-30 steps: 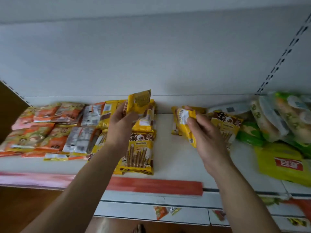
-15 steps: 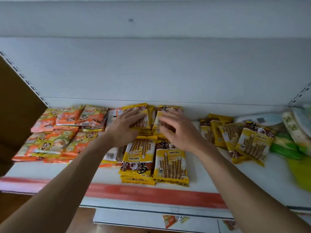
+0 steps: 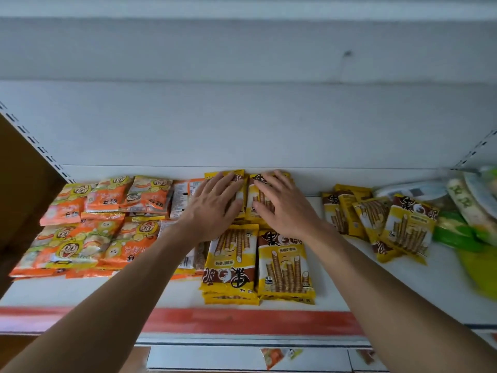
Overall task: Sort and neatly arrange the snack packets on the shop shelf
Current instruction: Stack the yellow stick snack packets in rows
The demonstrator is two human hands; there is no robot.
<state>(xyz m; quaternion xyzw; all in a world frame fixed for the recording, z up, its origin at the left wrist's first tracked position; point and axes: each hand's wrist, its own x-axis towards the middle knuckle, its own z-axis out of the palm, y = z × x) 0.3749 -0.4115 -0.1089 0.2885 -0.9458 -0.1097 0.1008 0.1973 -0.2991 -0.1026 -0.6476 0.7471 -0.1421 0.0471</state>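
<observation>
Yellow wafer-stick packets lie in two neat columns at the middle of the white shelf (image 3: 336,297). My left hand (image 3: 215,208) rests flat, fingers straight, on the back left stack (image 3: 239,184). My right hand (image 3: 282,205) lies flat on the back right stack (image 3: 259,195). Two front stacks of the same packets (image 3: 231,265) (image 3: 285,265) sit nearer the shelf edge. A loose heap of more yellow packets (image 3: 403,227) lies to the right. Orange snack packets (image 3: 102,224) fill the left part of the shelf.
Green and pale packets (image 3: 462,211) pile up at the far right. A red price strip (image 3: 242,321) runs along the shelf's front edge. The white back panel (image 3: 242,125) stands close behind the stacks. A brown side panel (image 3: 24,189) closes the left end.
One second ago each hand held a yellow packet in the air. Both packets now lie on the back stacks, and my hands have flattened on top of them.
</observation>
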